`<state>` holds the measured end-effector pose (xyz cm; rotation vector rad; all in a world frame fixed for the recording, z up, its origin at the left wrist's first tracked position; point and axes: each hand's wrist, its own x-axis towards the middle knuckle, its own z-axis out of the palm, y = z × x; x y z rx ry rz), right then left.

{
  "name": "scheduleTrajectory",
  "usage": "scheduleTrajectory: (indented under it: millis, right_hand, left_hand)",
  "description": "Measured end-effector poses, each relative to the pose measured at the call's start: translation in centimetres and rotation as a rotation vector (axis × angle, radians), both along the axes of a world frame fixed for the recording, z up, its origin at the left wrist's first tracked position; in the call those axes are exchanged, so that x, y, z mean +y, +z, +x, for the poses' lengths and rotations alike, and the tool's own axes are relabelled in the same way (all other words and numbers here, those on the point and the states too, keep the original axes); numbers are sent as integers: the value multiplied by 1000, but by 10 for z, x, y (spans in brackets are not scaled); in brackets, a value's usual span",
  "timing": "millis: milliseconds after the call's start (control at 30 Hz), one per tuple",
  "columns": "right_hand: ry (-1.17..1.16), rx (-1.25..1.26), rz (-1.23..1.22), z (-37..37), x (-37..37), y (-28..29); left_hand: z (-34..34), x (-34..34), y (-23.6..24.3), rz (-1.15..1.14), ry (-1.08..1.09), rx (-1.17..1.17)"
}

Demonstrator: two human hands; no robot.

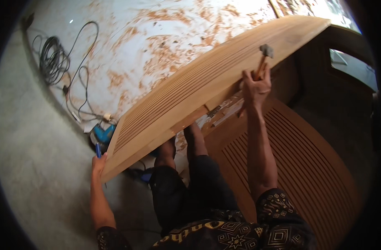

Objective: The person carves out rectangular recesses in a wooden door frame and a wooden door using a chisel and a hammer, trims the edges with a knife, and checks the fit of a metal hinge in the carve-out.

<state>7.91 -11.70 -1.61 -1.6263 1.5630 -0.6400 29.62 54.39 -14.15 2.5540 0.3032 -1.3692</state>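
Observation:
A long wooden slatted panel (186, 89), like a louvred door, lies tilted across the view from lower left to upper right. My left hand (99, 163) is closed at its near left end, against the frame edge. A slim blue pen-like tool (98, 150) sticks up out of that hand; its exact kind is unclear. My right hand (257, 88) is wrapped around the wooden handle of a hammer (265, 51), head up, beside the panel's right-hand edge. Whether the right hand also bears the panel's weight I cannot tell.
A second slatted panel (298, 154) stands at the right, below my right arm. On the floor (136, 25), strewn with brown wood shavings, lie a coiled black cable (53, 60) and a teal power tool (103, 134). A grey wall (28, 137) runs along the left.

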Motion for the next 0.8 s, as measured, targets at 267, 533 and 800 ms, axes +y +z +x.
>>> scheduleTrajectory:
  millis: [267,533,800]
  right_hand:
    - [96,218,-219,-7,-14,-18]
    - [132,190,-179,-12,-29,13]
    - [225,380,-339,-24,-27,6]
  left_hand:
    - [8,-4,12,42,-168,-80]
    - [14,-91,37,-65,-637,-599]
    - [-5,-233,72,-503,-637,-632]
